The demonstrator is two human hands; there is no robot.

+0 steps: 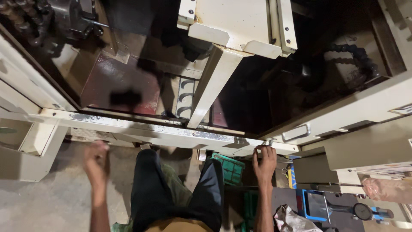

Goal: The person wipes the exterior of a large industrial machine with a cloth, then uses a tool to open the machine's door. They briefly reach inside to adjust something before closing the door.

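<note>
My right hand (264,160) rests with fingers curled over the worn cream front rail (171,131) of the machine, low in view beside its metal door handle (296,133). My left hand (96,160) hangs blurred below the rail, touching nothing; I cannot tell its grip. A green crate (231,168) sits near my legs

Green plastic crate (231,168) sits on the floor by my knees, a blue case with a dial gauge (363,211) lies off to the right. Crumpled cloth (292,220) just beside it, and a segmented black hose (360,56) curls inside the machine.
</note>
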